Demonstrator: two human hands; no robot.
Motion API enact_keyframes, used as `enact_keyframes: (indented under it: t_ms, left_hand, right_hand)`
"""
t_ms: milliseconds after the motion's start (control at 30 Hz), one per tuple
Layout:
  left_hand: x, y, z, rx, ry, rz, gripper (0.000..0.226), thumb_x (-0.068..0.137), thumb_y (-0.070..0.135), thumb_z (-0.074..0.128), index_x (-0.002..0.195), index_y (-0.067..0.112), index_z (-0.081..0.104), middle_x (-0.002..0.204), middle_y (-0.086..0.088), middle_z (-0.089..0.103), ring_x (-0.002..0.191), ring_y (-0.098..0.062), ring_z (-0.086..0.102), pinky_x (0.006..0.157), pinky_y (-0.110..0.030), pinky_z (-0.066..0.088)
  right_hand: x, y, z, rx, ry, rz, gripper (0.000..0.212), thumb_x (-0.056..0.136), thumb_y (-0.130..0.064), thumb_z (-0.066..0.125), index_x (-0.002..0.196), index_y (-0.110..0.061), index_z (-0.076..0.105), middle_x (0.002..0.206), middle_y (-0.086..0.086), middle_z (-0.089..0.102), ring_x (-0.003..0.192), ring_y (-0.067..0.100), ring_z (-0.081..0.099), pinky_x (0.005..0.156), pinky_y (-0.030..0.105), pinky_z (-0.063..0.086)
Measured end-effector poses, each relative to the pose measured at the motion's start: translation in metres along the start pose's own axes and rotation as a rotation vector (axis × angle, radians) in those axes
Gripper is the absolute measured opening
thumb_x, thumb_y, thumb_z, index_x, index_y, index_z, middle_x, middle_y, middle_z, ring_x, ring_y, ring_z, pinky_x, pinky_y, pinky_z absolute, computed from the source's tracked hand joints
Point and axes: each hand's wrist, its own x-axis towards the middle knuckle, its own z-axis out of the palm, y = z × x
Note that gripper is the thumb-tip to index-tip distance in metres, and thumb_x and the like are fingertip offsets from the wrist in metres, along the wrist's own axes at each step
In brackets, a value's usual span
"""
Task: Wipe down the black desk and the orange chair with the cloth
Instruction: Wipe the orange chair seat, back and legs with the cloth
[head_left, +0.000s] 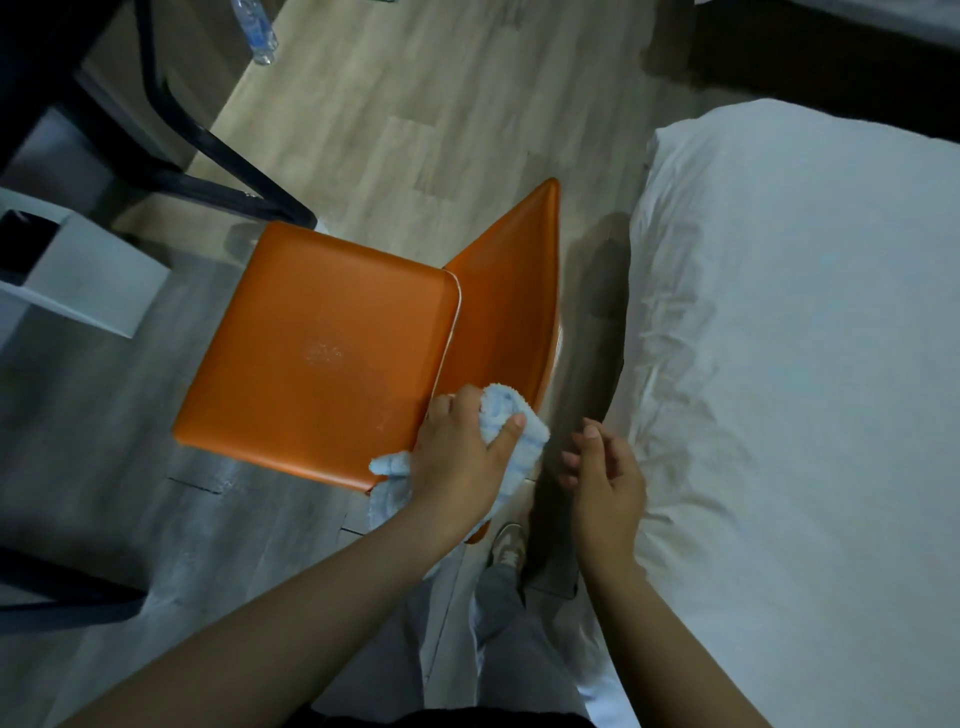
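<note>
Head view, from my remote seat: the orange chair (322, 343) stands mid-scene on the wood-look floor (415, 104). Its seat lies to the left and its backrest rises on the right, edge-on to me.

My left hand (460, 457) is at the near right corner of the seat, where seat and backrest meet. Its fingers and thumb are curled round a bunched light-blue cloth (519, 431). The cloth presses against the chair there, and a loose end hangs off the near edge of the seat.

My right hand (605, 483) hangs just right of the backrest, apart from both chair and cloth. Its fingers are loosely bent and hold nothing.

The black desk (31, 47) fills the far left corner, and its dark leg frame runs down to the floor just beyond the seat. A white box (88, 275) sits on the floor left of the chair. A water bottle (254, 28) lies on the floor at the far edge.

A bed (805, 338) with rumpled white sheets takes up the right side. One shoe (508, 545) shows near me, below the chair.
</note>
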Motion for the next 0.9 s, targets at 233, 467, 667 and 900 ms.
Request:
enact_keyframes:
  t_ms: [233, 467, 667, 900]
  left_hand:
    - [-0.001, -0.005, 0.013, 0.009, 0.103, 0.004, 0.043, 0.091, 0.056, 0.041, 0.115, 0.021, 0.048, 0.107, 0.002, 0.050, 0.093, -0.011, 0.045, 0.079, -0.027, 0.036]
    - [0.005, -0.013, 0.019, -0.045, 0.127, -0.005, 0.050, 0.088, 0.059, 0.036, 0.113, 0.017, 0.050, 0.105, -0.001, 0.053, 0.094, -0.016, 0.050, 0.084, -0.032, 0.043]
    - [0.022, -0.032, 0.027, -0.019, 0.096, -0.048, 0.045, 0.092, 0.054, 0.037, 0.113, 0.017, 0.051, 0.105, -0.003, 0.056, 0.093, -0.016, 0.053, 0.083, -0.033, 0.044]
    - [0.043, -0.061, 0.039, 0.014, 0.005, -0.159, 0.043, 0.095, 0.051, 0.040, 0.118, 0.016, 0.050, 0.111, -0.006, 0.056, 0.098, -0.020, 0.054, 0.089, -0.038, 0.046]
  right_hand:
    - [0.000, 0.004, 0.003, 0.022, 0.020, 0.019, 0.030, 0.100, -0.031, 0.045, 0.119, -0.016, 0.062, 0.106, 0.006, 0.067, 0.092, 0.015, 0.067, 0.076, 0.031, 0.058]
    - [0.002, -0.007, 0.030, 0.047, -0.031, -0.049, 0.029, 0.100, -0.031, 0.047, 0.120, -0.015, 0.061, 0.105, -0.002, 0.069, 0.093, 0.011, 0.068, 0.076, 0.028, 0.059]
    - [0.013, -0.012, 0.048, 0.036, -0.025, -0.114, 0.038, 0.094, -0.046, 0.048, 0.120, -0.022, 0.059, 0.113, -0.007, 0.067, 0.100, 0.005, 0.065, 0.082, 0.025, 0.058]
    - [0.023, 0.001, 0.058, 0.017, -0.022, -0.147, 0.038, 0.094, -0.042, 0.052, 0.128, -0.024, 0.051, 0.118, -0.010, 0.064, 0.101, 0.001, 0.064, 0.082, 0.019, 0.056]
